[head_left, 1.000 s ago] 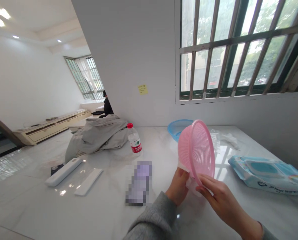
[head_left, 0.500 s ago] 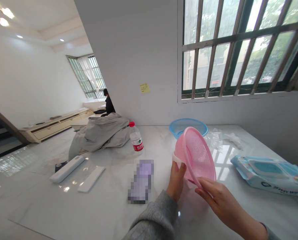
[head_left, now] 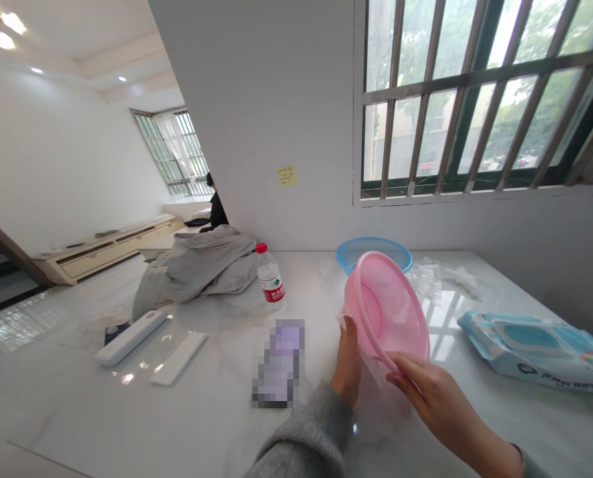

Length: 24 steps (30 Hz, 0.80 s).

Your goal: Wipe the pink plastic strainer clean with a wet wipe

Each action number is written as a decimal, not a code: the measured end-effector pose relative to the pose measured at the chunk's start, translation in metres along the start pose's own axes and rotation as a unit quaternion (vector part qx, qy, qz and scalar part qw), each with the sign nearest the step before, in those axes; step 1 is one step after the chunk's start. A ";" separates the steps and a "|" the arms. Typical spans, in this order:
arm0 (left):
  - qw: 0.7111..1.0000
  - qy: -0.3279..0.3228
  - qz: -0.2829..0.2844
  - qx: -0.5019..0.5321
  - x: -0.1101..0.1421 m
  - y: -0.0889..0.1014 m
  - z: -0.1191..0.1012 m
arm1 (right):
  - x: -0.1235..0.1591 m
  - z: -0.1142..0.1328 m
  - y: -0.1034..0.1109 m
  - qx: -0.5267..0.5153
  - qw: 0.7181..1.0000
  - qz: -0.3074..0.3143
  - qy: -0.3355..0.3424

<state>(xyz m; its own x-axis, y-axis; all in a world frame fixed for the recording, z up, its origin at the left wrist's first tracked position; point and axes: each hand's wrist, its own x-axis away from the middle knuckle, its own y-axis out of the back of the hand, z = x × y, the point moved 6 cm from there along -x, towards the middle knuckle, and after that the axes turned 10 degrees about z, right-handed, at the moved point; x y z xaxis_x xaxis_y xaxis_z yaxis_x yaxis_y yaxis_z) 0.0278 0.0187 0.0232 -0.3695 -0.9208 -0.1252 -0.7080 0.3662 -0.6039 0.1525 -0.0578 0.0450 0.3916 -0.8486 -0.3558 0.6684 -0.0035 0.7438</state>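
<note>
From where I stand, the pink plastic colander (head_left: 386,307) has tipped from nearly on edge to a lower slant, held above the counter (head_left: 127,418) just in front of the blue basin (head_left: 370,252). The left hand (head_left: 346,362) is closed on its near side, with a white wipe (head_left: 370,365) caught between palm and plastic. The right hand (head_left: 438,398) grips the lower rim, its fingers curled beneath.

Pink strainer basket (head_left: 386,312): moulded plastic, smooth rim, fine open mesh. Table (head_left: 101,425): white marble-patterned surface — polished, high gloss. Heap of grey cloth (head_left: 196,269): matt, soft fabric. Wipes packet (head_left: 530,345): glossy plastic film.
</note>
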 end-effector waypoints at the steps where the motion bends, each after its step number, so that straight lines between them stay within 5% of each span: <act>1: 1.000 -0.001 0.005 0.007 -0.001 0.000 0.001 | 0.001 -0.001 0.001 0.003 1.000 -0.003 -0.002; 8: 0.997 -0.040 0.060 0.025 -0.004 -0.005 0.000 | 0.003 -0.006 0.005 0.023 0.999 -0.025 -0.028; 16: 0.997 -0.075 0.034 0.005 -0.004 0.003 -0.003 | 0.003 -0.003 0.006 0.011 0.998 -0.041 -0.041; 24: 0.998 -0.039 -0.043 0.031 0.002 0.013 -0.004 | 0.004 0.002 0.012 -0.009 0.998 -0.056 -0.034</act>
<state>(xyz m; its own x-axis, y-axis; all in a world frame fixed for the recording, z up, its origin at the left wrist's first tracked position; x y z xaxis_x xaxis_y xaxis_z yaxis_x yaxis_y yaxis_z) 0.0155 0.0222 0.0178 -0.2592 -0.9570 -0.1304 -0.6959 0.2787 -0.6618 0.1604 -0.0624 0.0537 0.2695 -0.8777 -0.3963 0.7171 -0.0918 0.6909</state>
